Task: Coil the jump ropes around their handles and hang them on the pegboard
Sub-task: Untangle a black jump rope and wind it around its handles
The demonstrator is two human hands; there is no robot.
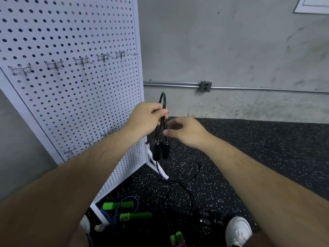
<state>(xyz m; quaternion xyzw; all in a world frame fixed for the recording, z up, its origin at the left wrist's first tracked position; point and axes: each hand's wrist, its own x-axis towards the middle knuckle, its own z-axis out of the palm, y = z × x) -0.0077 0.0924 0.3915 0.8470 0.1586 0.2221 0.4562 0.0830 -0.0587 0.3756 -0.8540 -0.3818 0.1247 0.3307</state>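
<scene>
head view: pinching black rope (162, 98) above its handles (160, 150) with left hand (147, 116), right hand (185, 131) loose, empty (bit blurry). probably best grabbing both handles, then wrapping snug.

Dangling black jump rope (162, 98), 2 handles (161, 150) together, beside white pegboard (71, 95)

Head camera looks forward and down, close beside the pegboard (71, 86).

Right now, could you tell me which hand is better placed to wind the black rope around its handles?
Probably the right hand: it is open beside the black rope, just above the handles, while the left hand pinches the rope's loop.
</scene>
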